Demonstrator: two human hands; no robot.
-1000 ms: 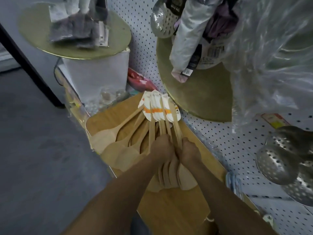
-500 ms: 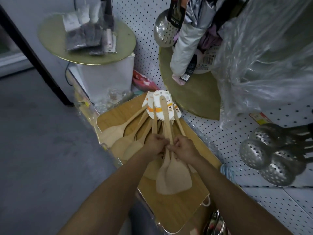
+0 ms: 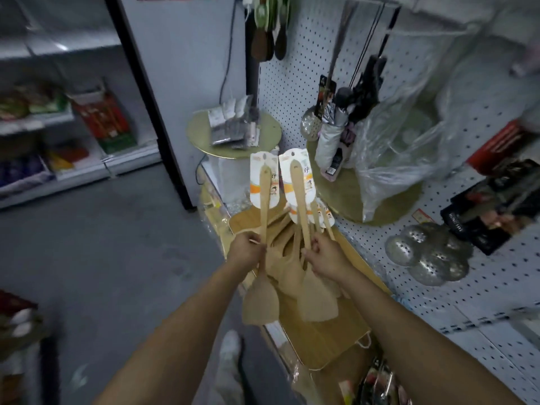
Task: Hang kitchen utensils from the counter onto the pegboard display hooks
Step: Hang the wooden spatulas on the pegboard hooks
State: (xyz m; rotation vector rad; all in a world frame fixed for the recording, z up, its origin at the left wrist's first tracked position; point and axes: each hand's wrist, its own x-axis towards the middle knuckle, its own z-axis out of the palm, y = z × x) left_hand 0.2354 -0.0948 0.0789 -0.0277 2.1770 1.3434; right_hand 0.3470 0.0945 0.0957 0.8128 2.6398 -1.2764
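Over the wooden board (image 3: 327, 340), left hand (image 3: 247, 252) grips one wooden spatula (image 3: 261, 299); right hand (image 3: 324, 255) clasps a spatula bunch (image 3: 317, 299). Metal skimmers (image 3: 429, 258) and a plastic bag (image 3: 397, 153) crowd the pegboard (image 3: 292, 83) beside it.

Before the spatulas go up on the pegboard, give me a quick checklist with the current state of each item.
1. Left hand grips one wooden spatula by the handle: ok.
2. Right hand grips a bundle of spatulas: ok.
3. Single spatula is separated from the bundle: ok.
4. Hang hole in the card label is open: ok; a hole shows at the card top.
5. Free hook on the pegboard: cannot tell.
6. Path to the board is clear: not ok; a plastic bag and umbrellas hang there.
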